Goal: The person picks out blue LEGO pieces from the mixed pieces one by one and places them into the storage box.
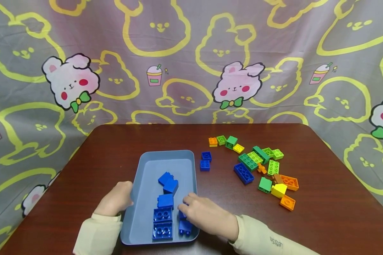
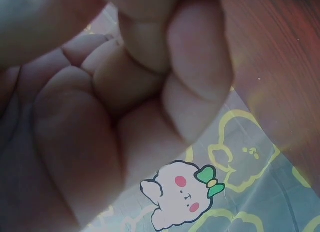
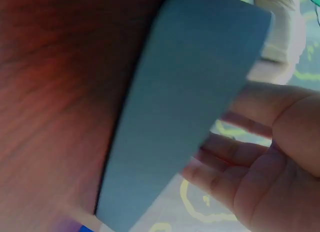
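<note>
Left hand (image 1: 116, 199) rests against the left wall of the blue tray (image 1: 143, 177), fingers curled at the rim — the head view does not show whether they hook over it. In the left wrist view the left hand's fingers (image 2: 195, 67) are folded in toward the palm; nothing held is visible there, so I cannot tell whether this grip closes on the tray.

Right hand (image 1: 207, 215) lies over the tray's right rim at the near end, fingertips curled down onto a blue brick (image 1: 182, 214) inside the tray — grip pinching it, as far as the head view shows. A second blue brick (image 1: 185, 227) sits just nearer the person than those fingertips, under the hand's edge. The right wrist view shows only the tray's outer wall (image 3: 190, 107) and the right hand's fingers (image 3: 235, 162) beside it, blurred.

Left of the right grip, inside the tray: a column of blue bricks (image 1: 162, 219), two studs-up at the near end, more stacked beyond them.

Beyond the right grip, outside the tray on the tabletop (image 1: 322, 219): two small blue bricks (image 1: 205, 161) just beside the tray's far right corner. Further right, well apart from both hands, a loose scatter of mixed bricks (image 1: 261, 166) — green, lime, yellow, orange, one long blue.
</note>
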Available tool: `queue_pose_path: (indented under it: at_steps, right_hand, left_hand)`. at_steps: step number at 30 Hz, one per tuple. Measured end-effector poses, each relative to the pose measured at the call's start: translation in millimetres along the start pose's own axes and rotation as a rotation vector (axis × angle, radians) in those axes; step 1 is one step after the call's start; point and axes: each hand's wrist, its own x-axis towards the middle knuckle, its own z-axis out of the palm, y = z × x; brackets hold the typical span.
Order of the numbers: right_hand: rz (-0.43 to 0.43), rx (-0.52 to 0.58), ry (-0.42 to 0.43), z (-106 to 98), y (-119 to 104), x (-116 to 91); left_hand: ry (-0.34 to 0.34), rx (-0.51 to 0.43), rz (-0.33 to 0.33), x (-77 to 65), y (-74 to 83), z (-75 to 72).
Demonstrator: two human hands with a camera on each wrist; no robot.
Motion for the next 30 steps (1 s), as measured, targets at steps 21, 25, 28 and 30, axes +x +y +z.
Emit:
queue_pose_path:
  at_steps: [21,25,28,30]
  right_hand:
    - [0.128,0.142,0.054,-13.6,13.3,-10.3]
    - [0.146,0.145,0.082,-15.1,19.6,-13.4]
    - [0.159,0.151,0.119,-16.5,25.6,-15.8]
    - [0.168,0.152,0.152,-17.8,29.8,-17.5]
  left_hand:
    - [-0.001,0.063,0.016,4.1,0.3,0.8]
    - [-0.004,0.064,0.010,3.8,0.5,0.8]
    - [-0.012,0.066,-0.003,3.4,1.2,-0.1]
    - [-0.017,0.062,-0.011,3.7,1.4,-0.5]
